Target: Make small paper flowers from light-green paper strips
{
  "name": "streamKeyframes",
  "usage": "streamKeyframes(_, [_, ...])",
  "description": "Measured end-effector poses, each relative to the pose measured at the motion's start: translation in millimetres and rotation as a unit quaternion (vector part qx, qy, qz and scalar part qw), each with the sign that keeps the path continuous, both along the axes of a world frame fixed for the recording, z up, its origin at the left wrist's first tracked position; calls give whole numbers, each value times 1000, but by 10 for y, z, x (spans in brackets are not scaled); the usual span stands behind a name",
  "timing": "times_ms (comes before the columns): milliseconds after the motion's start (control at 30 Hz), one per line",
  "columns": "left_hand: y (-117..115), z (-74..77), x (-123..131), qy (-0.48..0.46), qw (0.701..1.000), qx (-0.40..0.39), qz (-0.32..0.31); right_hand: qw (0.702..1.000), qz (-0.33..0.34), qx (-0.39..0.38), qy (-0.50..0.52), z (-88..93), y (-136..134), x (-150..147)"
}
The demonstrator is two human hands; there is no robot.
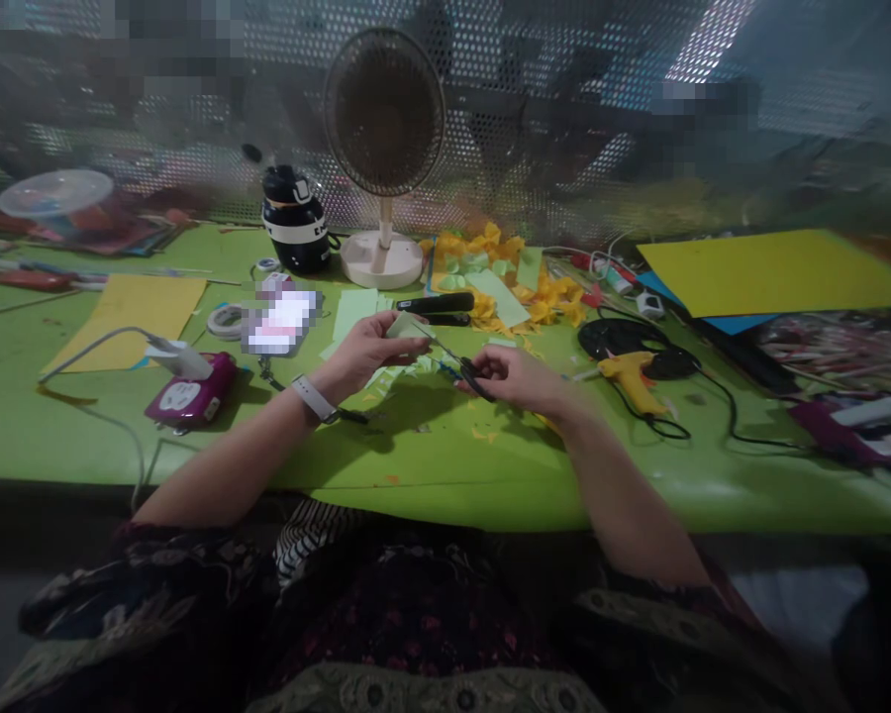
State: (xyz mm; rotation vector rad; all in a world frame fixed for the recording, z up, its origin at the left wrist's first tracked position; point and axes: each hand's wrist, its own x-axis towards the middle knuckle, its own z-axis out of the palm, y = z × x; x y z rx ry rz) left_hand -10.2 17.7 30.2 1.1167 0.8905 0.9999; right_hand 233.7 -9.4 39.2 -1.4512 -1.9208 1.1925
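My left hand (pixel 367 352) is closed in a pinch on a small piece of pale green paper (pixel 403 325), held above the green table (pixel 431 456). My right hand (pixel 516 378) is closed round the black handles of a pair of scissors (pixel 460 364), whose blades point left and up into the paper. A watch with a pale strap sits on my left wrist. Pale green paper scraps (pixel 408 368) lie on the table under my hands.
A small desk fan (pixel 384 149) and a black mug (pixel 295 220) stand at the back. Yellow paper flowers (pixel 490 277), a yellow glue gun (pixel 631 381) with black cords, yellow sheets (pixel 776 269), a tape roll (pixel 225 320) and a magenta device (pixel 193 394) lie around.
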Motion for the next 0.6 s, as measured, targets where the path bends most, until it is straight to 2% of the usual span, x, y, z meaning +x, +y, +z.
streamKeyframes(600, [-3, -1, 0, -13, 1000, -9, -10, 1000, -2, -8, -10, 75, -41, -32])
